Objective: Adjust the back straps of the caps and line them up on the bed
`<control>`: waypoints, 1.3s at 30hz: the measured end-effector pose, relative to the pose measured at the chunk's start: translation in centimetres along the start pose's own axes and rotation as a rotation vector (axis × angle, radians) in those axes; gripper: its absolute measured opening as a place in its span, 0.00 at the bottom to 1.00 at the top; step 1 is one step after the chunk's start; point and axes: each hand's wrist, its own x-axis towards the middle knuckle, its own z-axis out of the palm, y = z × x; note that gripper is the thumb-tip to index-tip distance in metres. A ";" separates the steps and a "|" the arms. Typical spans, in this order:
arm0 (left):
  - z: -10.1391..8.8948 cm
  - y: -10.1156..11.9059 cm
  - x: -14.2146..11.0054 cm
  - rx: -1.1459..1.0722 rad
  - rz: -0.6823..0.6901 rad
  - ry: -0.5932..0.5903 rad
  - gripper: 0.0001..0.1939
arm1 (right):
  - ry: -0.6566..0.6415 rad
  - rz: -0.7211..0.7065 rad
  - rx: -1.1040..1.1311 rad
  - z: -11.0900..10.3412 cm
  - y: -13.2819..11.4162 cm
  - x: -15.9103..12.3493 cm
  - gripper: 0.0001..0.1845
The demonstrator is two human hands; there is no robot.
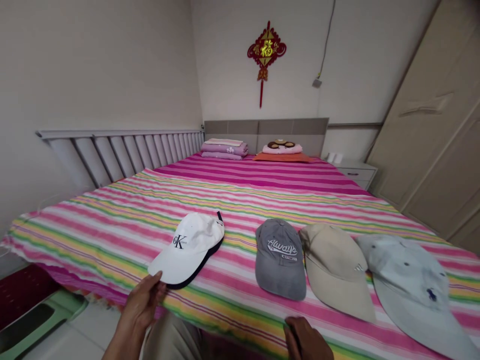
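At the far left, below the bed's corner, a green stool (41, 320) stands on the floor. The left hand (140, 305) reaches up to the bed (112, 220); its fingers (156, 286) meet the brim edge of the white cap (189, 247), the thumb on top of the brim, lightly pinching it. The cap lies near the bed's front edge, brim toward the person, a dark trim along its underside and a black logo on the crown.

The bed carries a sheet of pink, green, yellow and white stripes, smooth and flat. Right of the white cap, apart from it, lies a grey cap (280, 260) with pale stitched lettering. A beige cap (335, 270) overlaps its right side, and a pale blue hat (412, 290) with a wide soft brim overlaps the beige one.

The right hand (305, 340) rests at the bed's front edge below the grey cap, fingers curled together on the sheet, touching no cap.

At the headboard lie folded pink bedding (225, 148) and a pillow (282, 147).
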 end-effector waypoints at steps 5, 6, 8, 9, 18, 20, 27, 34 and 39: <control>1.7 0.1 -2.0 -0.095 0.066 -0.184 0.11 | -0.035 0.092 0.139 -0.7 -0.4 0.4 0.10; 2.0 0.0 -2.5 -0.107 0.071 -0.227 0.12 | -0.067 0.141 0.212 -1.1 -0.6 0.7 0.10; 2.4 -0.7 -3.6 -0.116 0.055 -0.310 0.19 | -0.156 0.260 0.409 -1.9 -1.3 1.9 0.12; 2.6 -1.2 -4.2 -0.116 0.037 -0.350 0.22 | -0.199 0.319 0.523 -2.3 -1.7 2.7 0.13; 2.8 -8.4 -10.8 -0.095 -0.305 -0.658 0.26 | -0.343 0.463 1.871 -7.9 -6.6 13.7 0.37; 2.8 -9.5 -11.7 -0.083 -0.372 -0.699 0.24 | -0.264 0.474 2.028 -9.0 -7.1 15.2 0.35; 2.5 -11.3 -12.0 -0.019 -0.482 -0.800 0.24 | -0.157 0.742 2.151 -9.6 -5.7 16.5 0.17; 3.1 -11.2 -12.5 0.024 -0.462 -0.811 0.21 | -0.148 0.678 2.118 -8.8 -5.2 13.9 0.29; 3.7 -11.4 -13.0 0.037 -0.477 -0.837 0.23 | -0.247 0.676 2.121 -7.9 -5.7 12.0 0.23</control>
